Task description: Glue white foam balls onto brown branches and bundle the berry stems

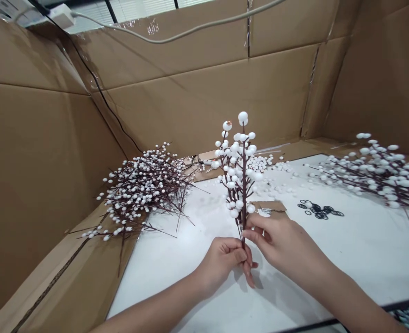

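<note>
My left hand (225, 261) is closed around the bottom of a small bunch of dark twigs with white berries (237, 169), held upright over the white table (346, 249). My right hand (277, 240) pinches the same stems just above the left hand, thumb and fingers pressed on them. The berry heads rise to about the middle of the view.
A heap of berry twigs (138, 192) lies at the left on cardboard. Another heap (378, 173) lies at the right. Loose white berries (270, 171) and black rubber rings (320, 210) are scattered behind the hands. Cardboard walls (197, 92) enclose the table.
</note>
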Demonstrator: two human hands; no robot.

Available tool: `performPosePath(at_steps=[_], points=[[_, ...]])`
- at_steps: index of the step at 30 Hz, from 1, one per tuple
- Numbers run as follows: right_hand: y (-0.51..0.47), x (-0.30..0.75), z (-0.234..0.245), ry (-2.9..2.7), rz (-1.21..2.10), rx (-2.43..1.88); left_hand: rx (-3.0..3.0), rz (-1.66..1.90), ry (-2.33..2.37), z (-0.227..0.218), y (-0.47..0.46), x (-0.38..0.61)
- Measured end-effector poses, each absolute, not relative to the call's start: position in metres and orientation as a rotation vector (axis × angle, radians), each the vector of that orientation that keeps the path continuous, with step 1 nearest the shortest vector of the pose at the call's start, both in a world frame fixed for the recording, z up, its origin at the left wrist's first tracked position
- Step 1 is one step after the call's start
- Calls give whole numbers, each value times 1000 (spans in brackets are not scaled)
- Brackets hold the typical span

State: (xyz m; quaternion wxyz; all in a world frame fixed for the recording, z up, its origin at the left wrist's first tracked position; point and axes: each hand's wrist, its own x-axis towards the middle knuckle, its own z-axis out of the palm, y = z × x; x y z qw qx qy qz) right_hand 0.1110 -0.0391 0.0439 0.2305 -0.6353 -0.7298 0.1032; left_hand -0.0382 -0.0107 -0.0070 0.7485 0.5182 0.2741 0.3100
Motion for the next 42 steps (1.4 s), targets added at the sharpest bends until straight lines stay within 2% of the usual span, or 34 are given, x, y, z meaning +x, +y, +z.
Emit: performPosePath(at_steps=[4, 8, 13, 16, 18, 21, 24, 33, 37, 42], points=[[-39, 108, 40, -1933, 390, -1679, 1137, 703, 642, -10, -9, -38], [-41, 114, 35, -1881, 321, -1686, 1096, 728, 708, -8, -9, -37], [-46, 173, 27, -1624, 246, -1910, 1051, 665, 736, -5, -7, -38], [-59, 232, 27, -1365, 14, -2174, 1038, 647, 749, -6, -7, -38], [-69, 270, 30, -1227, -260, -2334, 1022, 638, 742, -7, -7, -38], [-77, 312, 34, -1245, -494, -2397, 1004, 630, 735, -7, -6, -38], [-76, 330, 34, -1328, -532, -2350, 1023, 623, 750, -8, -6, -38], [-73, 323, 42, -1065, -288, -2254, 973, 720, 741, -8, -3, -37], [-69, 303, 38, -965, -106, -2036, 936, 747, 701, -5, -5, -37], [-51, 252, 21, -715, 680, -1425, 905, 780, 681, -4, -7, -37]])
